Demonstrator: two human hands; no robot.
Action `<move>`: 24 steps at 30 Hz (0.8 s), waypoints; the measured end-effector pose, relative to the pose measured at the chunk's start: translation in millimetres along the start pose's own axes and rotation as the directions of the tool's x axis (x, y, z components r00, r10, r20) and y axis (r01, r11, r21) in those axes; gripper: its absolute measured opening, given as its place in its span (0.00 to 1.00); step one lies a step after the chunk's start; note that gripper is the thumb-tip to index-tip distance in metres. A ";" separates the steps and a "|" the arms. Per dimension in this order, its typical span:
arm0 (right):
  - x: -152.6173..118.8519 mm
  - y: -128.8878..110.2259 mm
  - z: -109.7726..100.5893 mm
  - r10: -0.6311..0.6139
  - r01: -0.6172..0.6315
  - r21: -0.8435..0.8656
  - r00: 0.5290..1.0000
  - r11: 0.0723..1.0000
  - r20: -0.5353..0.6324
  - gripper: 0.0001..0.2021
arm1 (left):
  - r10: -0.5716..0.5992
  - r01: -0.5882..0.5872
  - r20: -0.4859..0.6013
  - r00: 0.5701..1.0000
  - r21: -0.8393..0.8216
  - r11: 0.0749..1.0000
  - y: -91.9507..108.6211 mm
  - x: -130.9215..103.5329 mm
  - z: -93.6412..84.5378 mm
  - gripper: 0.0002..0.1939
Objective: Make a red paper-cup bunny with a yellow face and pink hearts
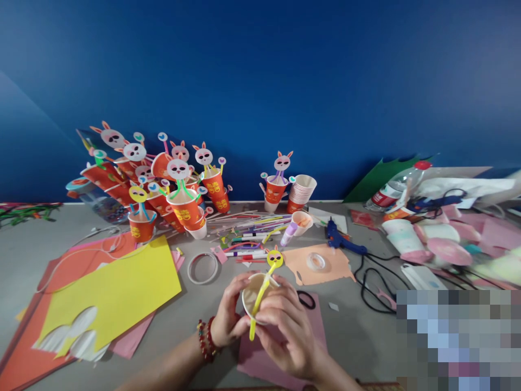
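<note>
Between my two hands is a white-lined paper cup, its mouth tilted up toward me. My left hand is closed around the cup's left side and wears red bead bracelets. On the other side, my right hand grips the cup, with fingertips against a yellow strip that crosses the mouth and sticks out over the near rim. At the strip's far end shows a yellow rabbit face with small ears. A pink paper sheet lies beneath my hands.
Red paper cups with rabbit faces crowd the back left. A stack of cups stands at the back. Nearby are a tape roll, a blue glue gun, black-handled scissors, yellow paper and a plastic bottle.
</note>
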State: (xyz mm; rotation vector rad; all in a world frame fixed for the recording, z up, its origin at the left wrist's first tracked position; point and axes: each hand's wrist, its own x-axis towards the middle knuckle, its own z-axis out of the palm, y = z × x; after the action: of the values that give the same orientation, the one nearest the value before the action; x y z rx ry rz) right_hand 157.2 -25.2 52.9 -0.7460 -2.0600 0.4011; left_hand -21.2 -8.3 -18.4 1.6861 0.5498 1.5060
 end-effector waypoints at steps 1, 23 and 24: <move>-0.5 0.0 0.6 0.002 -0.002 0.004 1.000 1.000 -0.007 0.13 | 0.004 -0.005 0.010 1.000 0.014 1.000 0.2 0.0 0.1 0.29; -7.8 22.8 3.4 0.364 -0.286 0.254 0.860 0.924 -0.358 0.12 | -0.481 0.391 -0.274 0.833 -0.322 0.862 -0.9 12.9 3.9 0.21; -6.5 29.4 2.8 0.452 -0.337 0.349 0.826 0.875 -0.337 0.10 | -0.523 0.404 -0.280 0.805 -0.387 0.829 -1.1 15.1 4.9 0.20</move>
State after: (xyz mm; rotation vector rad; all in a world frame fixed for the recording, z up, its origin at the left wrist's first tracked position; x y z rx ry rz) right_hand 168.1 -6.8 31.5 -0.9971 -1.4087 0.6891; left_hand -13.2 2.6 -9.8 0.9223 0.8189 1.4476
